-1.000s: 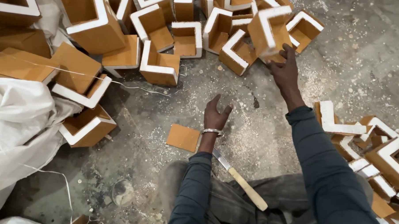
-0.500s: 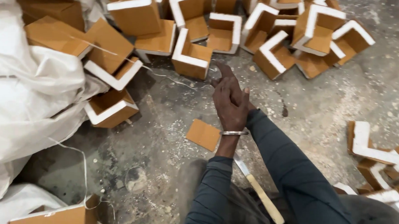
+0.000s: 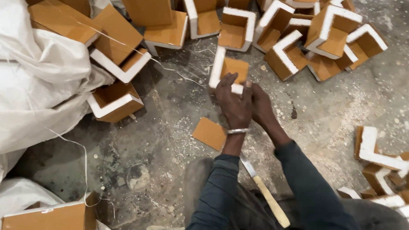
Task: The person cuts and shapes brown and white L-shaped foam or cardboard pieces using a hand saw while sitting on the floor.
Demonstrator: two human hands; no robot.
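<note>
Holding: both hands grip one L-shaped foam corner piece (image 3: 224,70), brown-faced with a white edge, just above the floor (image 3: 331,110).
Left hand (image 3: 233,104): fingers clamped on the piece's lower end.
Right hand (image 3: 260,105): pressed beside the left, closed on the same end.
At 6 o'clock: a loose brown card square (image 3: 209,133); past it a knife (image 3: 265,192) with a pale handle.
At 12 o'clock: heaped corner pieces (image 3: 284,36).
Risk: I'd guess the foam snaps if squeezed hard; the knife lies near the knee.
</note>
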